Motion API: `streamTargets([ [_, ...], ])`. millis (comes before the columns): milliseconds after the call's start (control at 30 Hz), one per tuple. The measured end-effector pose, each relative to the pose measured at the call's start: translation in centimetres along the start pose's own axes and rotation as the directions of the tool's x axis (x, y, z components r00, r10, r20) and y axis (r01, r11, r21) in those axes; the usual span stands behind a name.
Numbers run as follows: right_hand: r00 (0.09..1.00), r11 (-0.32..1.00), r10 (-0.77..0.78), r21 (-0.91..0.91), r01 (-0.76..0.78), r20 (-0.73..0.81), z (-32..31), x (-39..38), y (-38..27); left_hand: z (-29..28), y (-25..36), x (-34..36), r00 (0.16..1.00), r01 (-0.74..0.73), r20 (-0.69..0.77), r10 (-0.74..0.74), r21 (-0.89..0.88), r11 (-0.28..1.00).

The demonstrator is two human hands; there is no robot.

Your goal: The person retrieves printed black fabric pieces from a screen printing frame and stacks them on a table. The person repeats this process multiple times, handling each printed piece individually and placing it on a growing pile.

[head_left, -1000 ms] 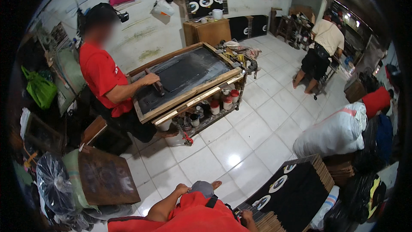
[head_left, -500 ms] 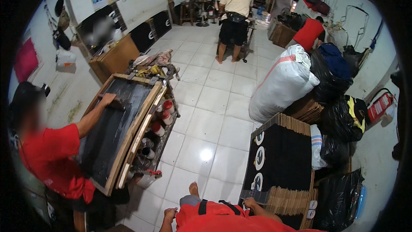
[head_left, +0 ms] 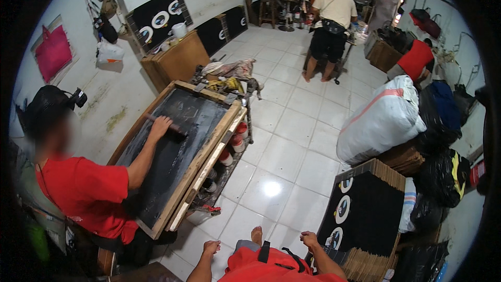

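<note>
1. The white tiled floor point(head_left: 292, 141) is glossy and throws back a bright spot of lamp light.
2. A wooden-framed printing screen point(head_left: 177, 146) with dark, matte mesh lies tilted on a cluttered stand at the left; a co-worker in a red shirt point(head_left: 86, 190) presses one hand on a squeegee point(head_left: 167, 125) on it.
3. A bulging white sack point(head_left: 381, 120) with a red stripe leans on brown cardboard stacks at the right.
4. The stack of black printed sheets point(head_left: 365, 214), flat, rectangular, with white round designs along its left edge, rests on layered cardboard just beside the right hand.
5. The right hand point(head_left: 309, 240) lies at the stack's lower left corner, fingers loosely curled, holding nothing visible.
6. The left hand point(head_left: 210, 248) hangs over the tiles, fingers slightly spread, holding nothing.
</note>
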State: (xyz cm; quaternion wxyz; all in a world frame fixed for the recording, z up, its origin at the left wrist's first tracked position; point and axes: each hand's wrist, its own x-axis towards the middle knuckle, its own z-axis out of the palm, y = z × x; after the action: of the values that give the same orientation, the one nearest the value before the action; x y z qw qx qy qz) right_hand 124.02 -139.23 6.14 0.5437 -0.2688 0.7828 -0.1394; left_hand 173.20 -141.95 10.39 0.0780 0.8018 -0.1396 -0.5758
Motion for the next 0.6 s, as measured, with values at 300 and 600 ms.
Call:
streamTargets([
  [300, 0.967, 0.974, -0.076, -0.188, 0.124, 0.242, -0.3, 4.6, 12.0, -0.7, -0.2, -0.5, 0.998, 0.055, -0.016, -0.056, -0.019, 0.998],
  [600, 0.988, 0.966, 0.141, 0.209, -0.152, 0.067, -2.9, 1.3, 9.8, 0.8, 0.2, -1.0, 0.999, -0.021, -0.039, 0.020, -0.027, 0.999],
])
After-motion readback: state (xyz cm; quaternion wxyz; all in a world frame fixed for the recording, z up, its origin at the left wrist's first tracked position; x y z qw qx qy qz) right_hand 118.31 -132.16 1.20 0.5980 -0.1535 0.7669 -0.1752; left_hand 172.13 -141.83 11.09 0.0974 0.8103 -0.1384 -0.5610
